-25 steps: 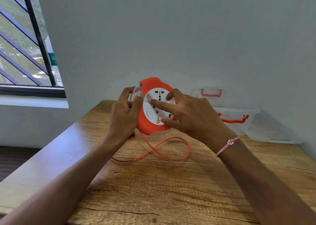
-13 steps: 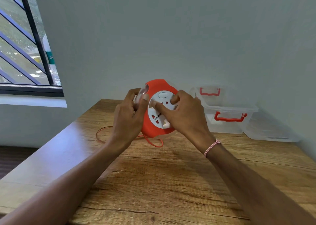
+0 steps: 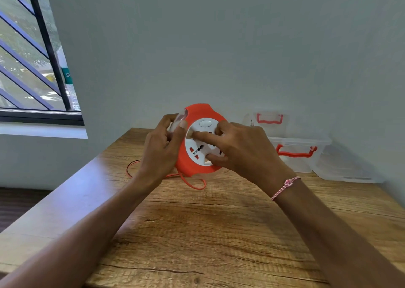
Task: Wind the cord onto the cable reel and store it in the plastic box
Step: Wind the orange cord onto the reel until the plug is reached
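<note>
Left hand (image 3: 162,147) grips the rigid, probably light cable reel (image 3: 198,111) by its rim, right hand (image 3: 241,149) pinches its hub, and the limp cord (image 3: 191,185) lies on the table (image 3: 197,233).

Soft daylight is coming in from the window (image 3: 32,57) on the left.
It is glancing off the counter (image 3: 197,233), washing its left edge pale, while the forearms (image 3: 105,226) are casting faint shadows. Wide-angle distortion is tilting the window bars. The cable reel (image 3: 197,112) is blurring at its clear rim; the plastic box (image 3: 293,166) is looking hazy against the wall (image 3: 219,46).
</note>
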Tool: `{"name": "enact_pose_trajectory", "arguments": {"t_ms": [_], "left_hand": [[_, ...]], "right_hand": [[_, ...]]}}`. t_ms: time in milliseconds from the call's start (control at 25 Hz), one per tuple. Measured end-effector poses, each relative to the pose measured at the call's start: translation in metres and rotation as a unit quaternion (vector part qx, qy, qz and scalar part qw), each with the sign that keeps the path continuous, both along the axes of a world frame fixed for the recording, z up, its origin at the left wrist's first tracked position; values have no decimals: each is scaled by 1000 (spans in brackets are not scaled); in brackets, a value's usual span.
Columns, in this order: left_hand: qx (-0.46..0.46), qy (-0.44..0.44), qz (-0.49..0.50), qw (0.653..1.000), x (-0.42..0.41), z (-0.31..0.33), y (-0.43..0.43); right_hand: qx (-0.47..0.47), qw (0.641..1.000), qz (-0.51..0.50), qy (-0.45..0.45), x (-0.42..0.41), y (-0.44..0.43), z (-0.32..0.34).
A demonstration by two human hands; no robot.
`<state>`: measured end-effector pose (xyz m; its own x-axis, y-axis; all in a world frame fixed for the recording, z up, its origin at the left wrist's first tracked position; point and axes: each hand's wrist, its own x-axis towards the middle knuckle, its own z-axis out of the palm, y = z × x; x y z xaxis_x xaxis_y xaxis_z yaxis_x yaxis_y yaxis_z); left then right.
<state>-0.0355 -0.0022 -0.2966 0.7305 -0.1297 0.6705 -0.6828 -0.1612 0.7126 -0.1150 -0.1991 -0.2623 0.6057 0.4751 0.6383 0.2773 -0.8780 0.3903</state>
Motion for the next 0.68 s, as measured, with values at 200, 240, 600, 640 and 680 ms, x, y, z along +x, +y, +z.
{"name": "enact_pose_trajectory", "arguments": {"t_ms": [200, 240, 600, 640, 680], "left_hand": [[10, -17, 17, 1000, -1, -5, -2], [11, -21, 20, 1000, -1, -5, -2], [5, -59, 68, 996, -7, -10, -11], [7, -63, 78, 995, -7, -10, -10], [9, -65, 83, 994, -7, -10, -10]], "right_hand": [[81, 996, 19, 10, -1, 7, -6], [103, 994, 15, 24, -1, 9, -7], [620, 774, 6, 128, 7, 38, -13], [692, 699, 37, 176, 7, 40, -12], [733, 645, 58, 209, 5, 40, -11]]}}
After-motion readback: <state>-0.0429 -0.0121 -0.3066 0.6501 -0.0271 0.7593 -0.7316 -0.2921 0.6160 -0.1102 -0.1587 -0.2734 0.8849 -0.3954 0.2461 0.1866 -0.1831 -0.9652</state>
